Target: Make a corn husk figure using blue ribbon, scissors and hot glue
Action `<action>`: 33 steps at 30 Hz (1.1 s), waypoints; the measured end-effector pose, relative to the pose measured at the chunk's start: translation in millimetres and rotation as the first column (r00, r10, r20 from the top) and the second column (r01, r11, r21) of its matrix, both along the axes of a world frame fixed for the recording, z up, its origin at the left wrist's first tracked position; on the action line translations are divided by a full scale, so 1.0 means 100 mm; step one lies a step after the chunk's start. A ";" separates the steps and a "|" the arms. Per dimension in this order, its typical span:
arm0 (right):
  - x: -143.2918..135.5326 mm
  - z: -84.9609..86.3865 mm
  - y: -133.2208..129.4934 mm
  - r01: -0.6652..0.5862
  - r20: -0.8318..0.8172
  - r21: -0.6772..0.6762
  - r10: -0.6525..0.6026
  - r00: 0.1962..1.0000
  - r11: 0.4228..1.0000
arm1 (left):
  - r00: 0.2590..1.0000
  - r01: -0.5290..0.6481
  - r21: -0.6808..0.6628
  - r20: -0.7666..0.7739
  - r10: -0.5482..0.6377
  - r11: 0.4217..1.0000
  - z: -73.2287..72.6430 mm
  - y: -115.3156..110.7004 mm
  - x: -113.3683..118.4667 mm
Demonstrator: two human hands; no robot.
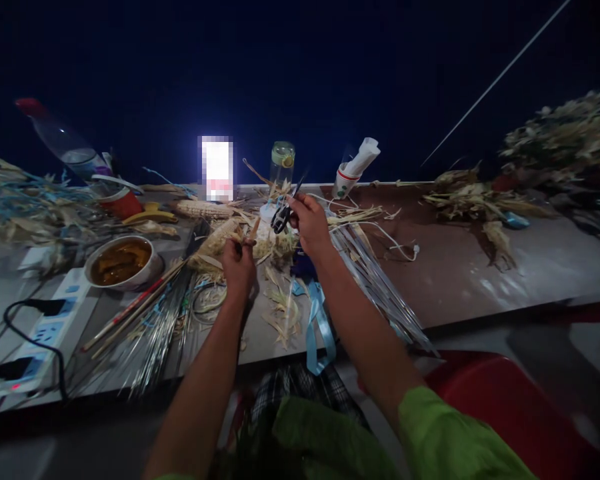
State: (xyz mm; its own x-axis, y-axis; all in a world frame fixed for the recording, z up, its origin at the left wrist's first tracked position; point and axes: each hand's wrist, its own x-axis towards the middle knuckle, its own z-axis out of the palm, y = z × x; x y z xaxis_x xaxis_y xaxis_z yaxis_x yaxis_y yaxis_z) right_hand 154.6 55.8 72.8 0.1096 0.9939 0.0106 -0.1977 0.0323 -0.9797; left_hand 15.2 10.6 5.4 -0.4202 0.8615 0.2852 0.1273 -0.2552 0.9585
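Observation:
My left hand (pixel 239 267) is closed, its fingertips pinching a small tan strip of dried corn husk (pixel 255 229). Over the middle of the table, my right hand (pixel 311 223) grips a pair of scissors (pixel 281 219). Their black handles hang toward the left and a dark blade points up past the fingers. Beneath and between both hands lies a heap of dried husk pieces (pixel 275 247). A light blue ribbon (pixel 317 333) hangs over the table's front edge below my right forearm.
A bowl of brown liquid (pixel 121 262), a power strip (pixel 50 333) and thin metal wires (pixel 155 353) lie left. Clear rods (pixel 380 287) and a white cable (pixel 397 247) lie right. Behind stand a lidded jar (pixel 283 163), a cup (pixel 345 181) and a bright screen (pixel 217 167).

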 end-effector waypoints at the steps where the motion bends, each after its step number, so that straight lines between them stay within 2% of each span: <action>1: 0.00 -0.01 -0.04 -0.027 -0.090 -0.033 0.024 0.996 0.999 | 0.999 0.031 -0.014 0.038 -0.030 0.999 0.01 -0.01 0.01; 3: -0.01 -0.08 -0.14 -0.117 -0.191 -0.121 0.092 0.977 0.986 | 0.986 0.112 -0.049 0.132 -0.105 0.992 0.04 -0.02 0.03; 5: -0.04 -0.18 -0.23 -0.270 -0.263 -0.223 0.209 0.942 0.937 | 0.946 0.220 -0.055 0.257 -0.199 0.974 0.06 -0.03 0.06; 7: -0.07 -0.27 -0.30 -0.367 -0.309 -0.277 0.280 0.909 0.888 | 0.888 0.303 -0.036 0.373 -0.269 0.952 0.06 -0.03 0.08; 11: -0.10 -0.38 -0.32 -0.441 -0.278 -0.328 0.360 0.890 0.835 | 0.826 0.388 -0.021 0.451 -0.337 0.922 0.05 -0.04 0.11; 14: -0.10 -0.42 -0.32 -0.453 -0.250 -0.344 0.384 0.889 0.823 | 0.772 0.469 -0.043 0.505 -0.386 0.882 0.06 -0.04 0.11; 17: -0.09 -0.42 -0.33 -0.445 -0.285 -0.372 0.356 0.890 0.815 | 0.758 0.435 -0.073 0.568 -0.321 0.898 0.09 -0.04 0.10; 20: -0.06 -0.41 -0.38 -0.507 -0.372 -0.383 0.374 0.850 0.772 | 0.756 0.353 -0.088 0.614 -0.228 0.932 0.15 -0.04 0.05; 24: -0.07 -0.41 -0.46 -0.626 -0.410 -0.332 0.489 0.769 0.705 | 0.772 0.292 -0.061 0.604 -0.198 0.954 0.22 -0.05 0.01; 30: -0.08 -0.45 -0.50 -0.770 -0.413 -0.241 0.656 0.632 0.590 | 0.841 0.300 -0.140 0.505 -0.192 0.944 0.20 -0.05 0.05; 32: -0.06 -0.46 -0.50 -0.775 -0.424 -0.222 0.657 0.623 0.592 | 0.852 0.281 -0.118 0.487 -0.191 0.952 0.17 -0.04 0.05; 33: -0.05 -0.45 -0.50 -0.757 -0.433 -0.211 0.635 0.640 0.619 | 0.856 0.265 -0.100 0.482 -0.187 0.959 0.16 -0.03 0.05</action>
